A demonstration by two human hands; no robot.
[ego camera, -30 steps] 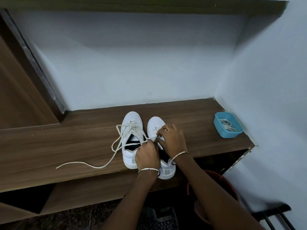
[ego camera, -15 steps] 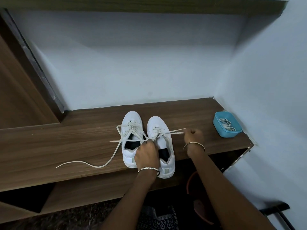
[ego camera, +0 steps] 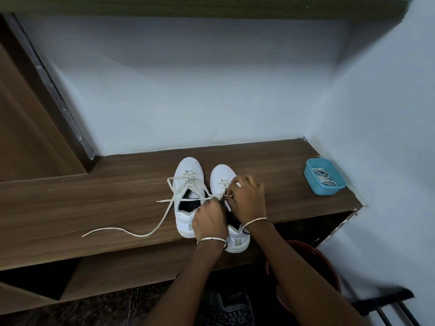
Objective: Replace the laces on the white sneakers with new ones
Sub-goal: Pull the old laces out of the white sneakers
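Two white low-top sneakers (ego camera: 187, 170) stand together at the wooden bench's (ego camera: 94, 208) front edge, toes to the wall. The left shoe's loose cream flat lace (ego camera: 162, 220) trails toward the left end; the right shoe's lace (ego camera: 166, 200) stretches leftward. Coiled white laces (ego camera: 323, 177) lie in a blue plastic tray (ego camera: 310, 182) by the right edge.
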